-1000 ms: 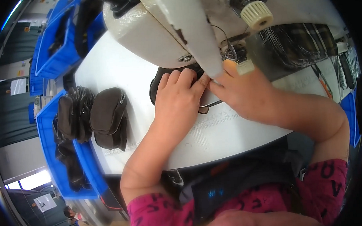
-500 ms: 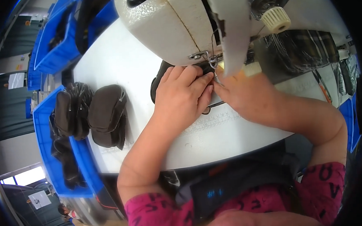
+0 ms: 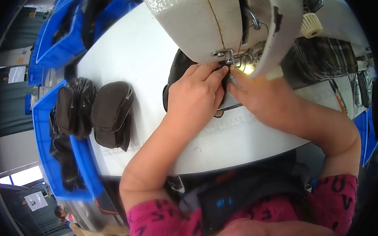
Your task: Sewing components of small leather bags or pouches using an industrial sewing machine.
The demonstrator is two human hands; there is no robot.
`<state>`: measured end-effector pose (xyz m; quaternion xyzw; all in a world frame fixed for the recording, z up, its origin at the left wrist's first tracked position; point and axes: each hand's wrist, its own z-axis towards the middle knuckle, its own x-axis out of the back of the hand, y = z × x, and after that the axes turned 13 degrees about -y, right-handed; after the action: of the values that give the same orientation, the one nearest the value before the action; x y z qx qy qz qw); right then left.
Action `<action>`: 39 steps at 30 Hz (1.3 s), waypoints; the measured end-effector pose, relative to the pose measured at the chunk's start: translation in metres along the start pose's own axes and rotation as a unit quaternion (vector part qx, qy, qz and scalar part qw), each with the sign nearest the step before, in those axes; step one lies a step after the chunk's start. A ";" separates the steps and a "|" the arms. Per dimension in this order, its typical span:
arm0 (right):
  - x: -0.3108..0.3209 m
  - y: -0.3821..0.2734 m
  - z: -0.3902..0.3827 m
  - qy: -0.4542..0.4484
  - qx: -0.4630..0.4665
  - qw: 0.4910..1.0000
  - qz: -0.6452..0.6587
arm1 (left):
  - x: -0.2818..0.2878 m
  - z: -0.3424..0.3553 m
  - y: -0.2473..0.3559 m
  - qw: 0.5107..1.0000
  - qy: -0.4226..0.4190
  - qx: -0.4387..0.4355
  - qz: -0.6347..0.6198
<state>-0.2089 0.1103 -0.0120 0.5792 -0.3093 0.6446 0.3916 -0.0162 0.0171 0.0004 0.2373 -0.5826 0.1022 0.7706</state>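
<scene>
Head camera, looking down: both hands press a dark fabric piece point(image 3: 174, 74) flat on the white table point(image 3: 138, 56), right under the head of a cream-coloured sewing machine point(image 3: 209, 18). The left hand point(image 3: 196, 96) lies palm down on top of the piece, fingers together and stretched forward, tips reaching the metal presser foot point(image 3: 230, 58); it grips nothing, only presses, and the fabric shows as a dark curve past its knuckles on the far and left side. The right hand point(image 3: 258, 97) lies just beside it, touching it, fingers flattened toward the lit spot under the needle — whether it pinches an edge of the fabric or only presses I cannot tell, since the machine head hides the fingertips. One fabric piece is under the hands. To the left, well apart from them, a stack of dark finished pieces point(image 3: 112, 113) sits on the table; two at least can be told apart in it. Just beyond, more dark pieces point(image 3: 71, 107) hang over the rim of a blue bin point(image 3: 42, 138) — their number cannot be counted. A second blue bin point(image 3: 61, 43) stands farther back on the left. Two bins, one machine, two hands.
</scene>
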 end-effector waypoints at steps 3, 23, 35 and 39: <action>0.005 0.000 -0.002 -0.012 -0.021 0.999 0.034 | 0.001 0.000 0.001 1.000 -0.004 0.002 -0.004; 0.011 0.006 -0.007 -0.050 -0.042 0.997 0.035 | 0.028 -0.012 0.006 0.982 -0.158 0.018 -0.101; -0.006 -0.010 0.010 0.058 0.068 0.996 -0.001 | 0.031 -0.013 -0.030 0.873 -0.161 0.111 -0.448; -0.005 -0.009 0.015 0.071 0.076 0.994 -0.033 | 0.030 -0.012 -0.030 0.864 -0.169 0.132 -0.456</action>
<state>-0.1939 0.1011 -0.0153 0.5697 -0.2117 0.6927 0.3882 0.0160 -0.0063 0.0187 0.5897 -0.5122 -0.2260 0.5821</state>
